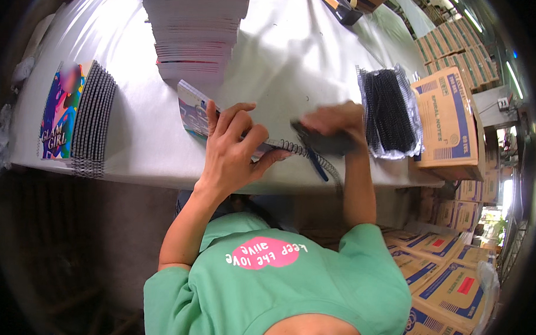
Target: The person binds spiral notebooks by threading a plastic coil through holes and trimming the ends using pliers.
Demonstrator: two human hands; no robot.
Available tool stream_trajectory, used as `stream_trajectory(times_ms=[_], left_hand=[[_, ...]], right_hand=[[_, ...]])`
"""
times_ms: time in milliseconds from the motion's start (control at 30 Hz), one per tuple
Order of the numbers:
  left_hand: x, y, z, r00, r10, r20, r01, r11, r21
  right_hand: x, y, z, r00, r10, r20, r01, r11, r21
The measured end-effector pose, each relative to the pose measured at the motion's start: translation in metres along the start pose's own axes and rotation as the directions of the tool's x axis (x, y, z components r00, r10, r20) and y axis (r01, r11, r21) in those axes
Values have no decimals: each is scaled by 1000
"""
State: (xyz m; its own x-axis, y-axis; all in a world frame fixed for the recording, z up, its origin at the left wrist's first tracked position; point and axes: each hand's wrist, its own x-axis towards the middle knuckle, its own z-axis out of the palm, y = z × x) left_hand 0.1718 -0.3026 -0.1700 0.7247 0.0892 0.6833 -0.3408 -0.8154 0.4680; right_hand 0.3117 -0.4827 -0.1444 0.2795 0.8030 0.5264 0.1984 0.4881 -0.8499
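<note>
On the white-covered table [283, 56], the left hand [236, 151] lies flat with fingers spread, pressing down a colourful-covered notebook [194, 113] at the near edge. The right hand [334, 128] is curled around a dark hand tool [322, 143], blurred, at the notebook's black wire spiral [301, 150]. A clear bag of black spiral coils [390, 111] lies just right, a tall stack of notebooks [193, 29] behind.

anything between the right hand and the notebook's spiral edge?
Nothing visible. The right hand is at the spiral with a dark tool, blurred. The left hand presses the notebook flat. The pack of black coils lies further right, apart.
</note>
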Motion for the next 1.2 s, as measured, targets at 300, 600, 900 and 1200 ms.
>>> stream_trajectory(times_ms=[300, 600, 900, 1200], left_hand=[[-1, -9, -1, 995, -89, -40, 89, 996, 2], [6, -45, -21, 985, -73, -159, 91, 989, 113], [12, -43, -29, 983, -112, -145, 124, 990, 74], [1, -49, -30, 936, -315, -158, 298, 947, -121]], right_hand=[[20, -11, 14, 977, 214, -1, -180, 818, -547], [21, 25, 16, 871, 204, -446, -402, 819, -410], [48, 12, 28, 999, 28, 45, -14, 955, -296], [53, 32, 32, 973, 131, -192, -199, 893, -404]])
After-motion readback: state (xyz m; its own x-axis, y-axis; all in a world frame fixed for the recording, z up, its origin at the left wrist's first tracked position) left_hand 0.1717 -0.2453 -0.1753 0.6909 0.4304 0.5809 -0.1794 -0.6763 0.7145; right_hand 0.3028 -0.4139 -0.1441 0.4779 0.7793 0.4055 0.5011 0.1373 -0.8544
